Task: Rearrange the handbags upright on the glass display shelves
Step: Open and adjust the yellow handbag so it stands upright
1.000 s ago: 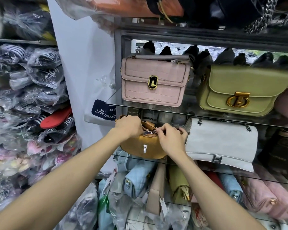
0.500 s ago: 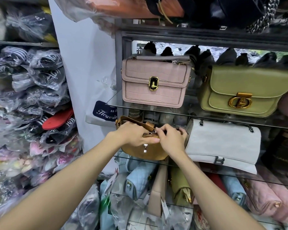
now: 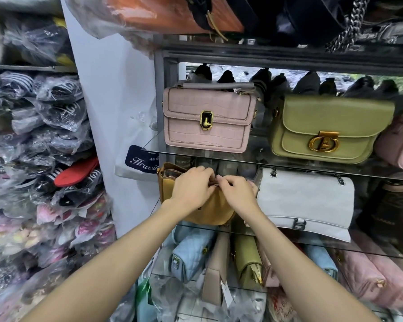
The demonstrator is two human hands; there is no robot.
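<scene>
Mustard half-moon handbag (image 3: 172, 194), centre frame on the middle glass shelf (image 3: 370, 173): your left hand (image 3: 191, 189) and right hand (image 3: 239, 192) pinch its top zip edge; likely soft, light, slumping, so support the base when you stand it.

A dark blue tag (image 3: 140, 161) at the left of the shelves is showing white script "Hewein", cut off. The white handbag (image 3: 305, 201) is carrying a metal letter "B".
</scene>
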